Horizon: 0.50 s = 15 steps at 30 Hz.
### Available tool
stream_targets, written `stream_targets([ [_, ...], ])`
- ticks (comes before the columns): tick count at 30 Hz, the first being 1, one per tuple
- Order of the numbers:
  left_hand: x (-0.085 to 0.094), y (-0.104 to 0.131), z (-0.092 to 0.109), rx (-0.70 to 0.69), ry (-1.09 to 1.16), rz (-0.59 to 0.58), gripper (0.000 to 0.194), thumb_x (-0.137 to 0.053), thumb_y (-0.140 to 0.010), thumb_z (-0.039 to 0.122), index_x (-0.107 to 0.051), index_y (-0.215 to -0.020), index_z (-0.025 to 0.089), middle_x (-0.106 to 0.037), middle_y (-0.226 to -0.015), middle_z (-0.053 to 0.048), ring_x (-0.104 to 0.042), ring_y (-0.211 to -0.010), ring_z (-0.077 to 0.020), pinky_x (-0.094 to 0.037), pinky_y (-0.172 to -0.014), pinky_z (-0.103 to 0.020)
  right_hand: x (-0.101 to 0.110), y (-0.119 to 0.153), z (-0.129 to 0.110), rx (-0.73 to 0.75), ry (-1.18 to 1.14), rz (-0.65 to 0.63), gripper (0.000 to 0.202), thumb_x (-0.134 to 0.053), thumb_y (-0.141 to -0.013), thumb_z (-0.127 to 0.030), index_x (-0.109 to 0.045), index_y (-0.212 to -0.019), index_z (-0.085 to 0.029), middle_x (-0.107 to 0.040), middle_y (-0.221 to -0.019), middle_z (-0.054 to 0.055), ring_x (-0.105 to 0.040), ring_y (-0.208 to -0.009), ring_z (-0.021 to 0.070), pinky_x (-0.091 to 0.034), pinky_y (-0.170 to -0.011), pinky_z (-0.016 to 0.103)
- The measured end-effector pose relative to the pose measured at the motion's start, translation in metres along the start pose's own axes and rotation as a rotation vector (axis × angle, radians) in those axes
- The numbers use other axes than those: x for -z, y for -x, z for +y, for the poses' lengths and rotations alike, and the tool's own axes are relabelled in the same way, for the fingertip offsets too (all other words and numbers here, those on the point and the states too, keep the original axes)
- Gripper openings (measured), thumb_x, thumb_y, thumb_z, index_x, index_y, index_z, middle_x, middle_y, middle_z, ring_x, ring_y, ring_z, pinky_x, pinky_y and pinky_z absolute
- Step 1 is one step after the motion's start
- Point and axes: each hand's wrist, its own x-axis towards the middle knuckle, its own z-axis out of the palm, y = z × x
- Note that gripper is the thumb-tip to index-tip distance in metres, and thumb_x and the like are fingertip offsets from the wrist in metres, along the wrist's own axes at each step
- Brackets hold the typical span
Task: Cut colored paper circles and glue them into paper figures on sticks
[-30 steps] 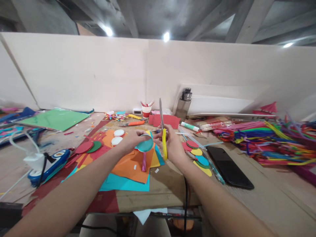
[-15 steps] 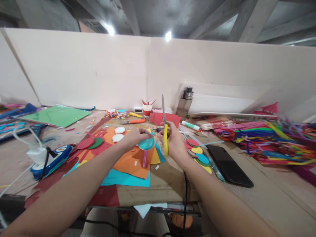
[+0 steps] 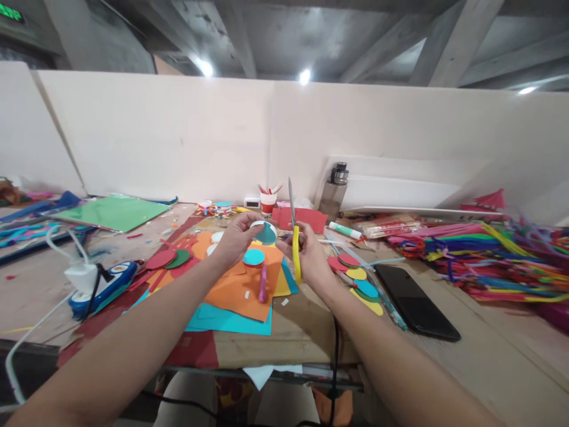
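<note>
My left hand (image 3: pixel 239 238) pinches a thin round piece (image 3: pixel 267 233) with a teal face and a white rim, raised over the papers. I cannot make out whether it is paper or something stiffer. Scissors (image 3: pixel 297 252) with a yellow handle are in my right hand (image 3: pixel 309 252), blades pointing up and away from me. The blades are just right of the round piece and apart from it. Below my hands a small cup with a bright blue round top (image 3: pixel 253 257) and red side stands on orange paper (image 3: pixel 240 293). A purple pen-like stick (image 3: pixel 262 283) lies against it.
Red and green paper circles (image 3: pixel 179 258) lie left, more coloured circles (image 3: pixel 357 273) right. A black phone (image 3: pixel 415 302), a pipe-cleaner heap (image 3: pixel 480 255), a glue stick (image 3: pixel 345 230) and a bottle (image 3: pixel 333 193) are to the right. A blue power strip (image 3: pixel 104 290) sits at left.
My left hand has lifted the round piece up and away from the cup, whose blue top now shows. My right hand keeps the scissors in nearly the same place. The view has tilted slightly upward.
</note>
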Motion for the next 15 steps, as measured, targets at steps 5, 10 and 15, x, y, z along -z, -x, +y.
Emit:
stream_targets([
  [5,-0.002,0.004,-0.009,0.032,-0.116,-0.094,0.031,-0.076,-0.074,0.038,-0.062,-0.09,0.016,-0.07,-0.083,-0.003,-0.064,-0.074,-0.0141,-0.05,-0.072,-0.028,0.001,0.001,-0.002,0.049,-0.055,0.065,0.068,-0.083,-0.06,-0.038,-0.044,-0.114,-0.024,-0.061,-0.084,-0.001,-0.061,-0.077,0.0155,-0.051,-0.075,0.031],
  [10,-0.004,0.006,-0.009,0.078,-0.159,-0.073,0.036,-0.079,-0.07,0.038,-0.062,-0.092,0.016,-0.069,-0.086,-0.002,-0.062,-0.073,-0.012,-0.049,-0.068,-0.023,0.003,0.001,-0.003,-0.025,-0.136,0.084,0.063,-0.082,-0.061,-0.04,-0.045,-0.108,-0.025,-0.059,-0.077,-0.005,-0.053,-0.057,0.0095,-0.05,-0.059,0.025],
  [15,-0.003,0.006,-0.006,0.244,-0.128,-0.108,0.04,-0.079,-0.069,0.038,-0.061,-0.097,0.016,-0.066,-0.084,-0.002,-0.061,-0.065,-0.0114,-0.05,-0.056,-0.023,0.007,-0.005,0.009,-0.121,-0.179,0.092,0.057,-0.08,-0.062,-0.043,-0.045,-0.103,-0.025,-0.053,-0.069,-0.009,-0.045,-0.042,0.0065,-0.037,-0.038,0.02],
])
